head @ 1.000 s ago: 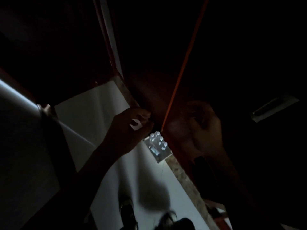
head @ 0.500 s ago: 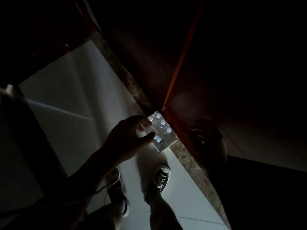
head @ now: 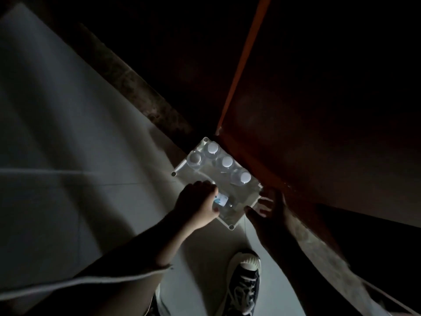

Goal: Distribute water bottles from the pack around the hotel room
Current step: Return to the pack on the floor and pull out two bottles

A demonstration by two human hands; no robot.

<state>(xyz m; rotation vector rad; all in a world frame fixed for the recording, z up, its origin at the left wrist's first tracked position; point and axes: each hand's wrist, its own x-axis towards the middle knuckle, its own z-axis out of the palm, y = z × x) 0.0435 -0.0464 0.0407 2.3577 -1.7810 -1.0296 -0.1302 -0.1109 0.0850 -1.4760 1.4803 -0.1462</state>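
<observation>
Dimly, four capped bottles [head: 226,161] — one pack [head: 247,202]

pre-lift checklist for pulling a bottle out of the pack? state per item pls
1. Left hand closed on a bottle: ok.
2. Right hand at the pack edge, fingers open: ok; contact cannot tell.
3. Pack sits flat on floor: ok.
4. Four white caps upright in pack: ok.
5. Bottle free of wrap: cannot tell.
6. Lighting adequate: not ok, very dark.
</observation>
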